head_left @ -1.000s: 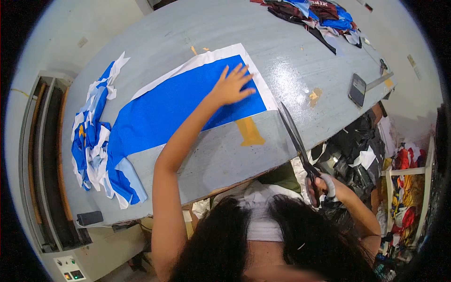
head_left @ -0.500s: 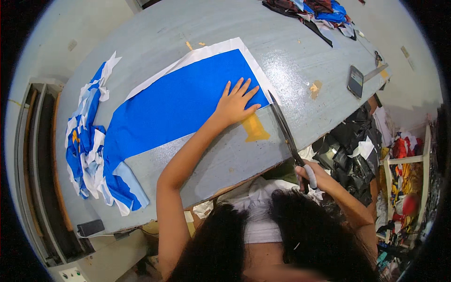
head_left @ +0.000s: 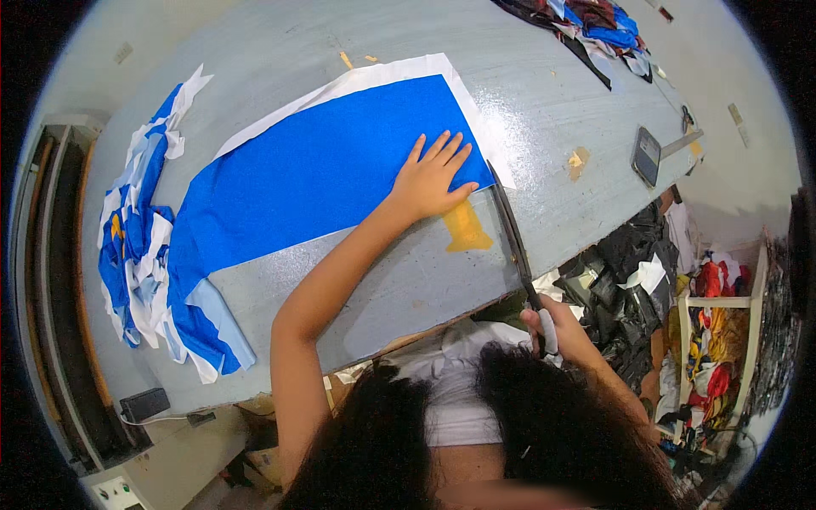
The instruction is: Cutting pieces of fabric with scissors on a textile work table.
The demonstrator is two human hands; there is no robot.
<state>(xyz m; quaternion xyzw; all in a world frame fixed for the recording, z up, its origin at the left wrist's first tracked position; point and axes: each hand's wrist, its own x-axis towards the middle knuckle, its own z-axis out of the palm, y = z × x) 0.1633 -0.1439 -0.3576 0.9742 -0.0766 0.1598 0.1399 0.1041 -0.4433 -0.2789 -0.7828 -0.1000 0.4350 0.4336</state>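
Observation:
A large piece of bright blue fabric (head_left: pixel 314 170) with a white border along its far and right sides lies spread on the grey table (head_left: pixel 374 297). My left hand (head_left: pixel 431 178) rests flat near its right end, fingers spread. My right hand (head_left: pixel 552 327) grips the handles of long dark scissors (head_left: pixel 512 234) at the table's near edge. Their blades point away from me, with the tips at the fabric's right edge, where the white border meets the blue. Whether the blades have fabric between them is hard to see.
Blue and white scraps (head_left: pixel 140 238) are heaped at the left, a dark and blue cloth pile (head_left: pixel 595 30) at the far right. A phone (head_left: pixel 647 155) lies on the right side. A black adapter (head_left: pixel 144 405) sits at the near left. Black plastic bags (head_left: pixel 633 280) fill the space beside the table.
The scissor blades look more nearly closed, and my right hand's grip on the handles has tightened. My left hand stays flat on the fabric. The whole view has shifted slightly.

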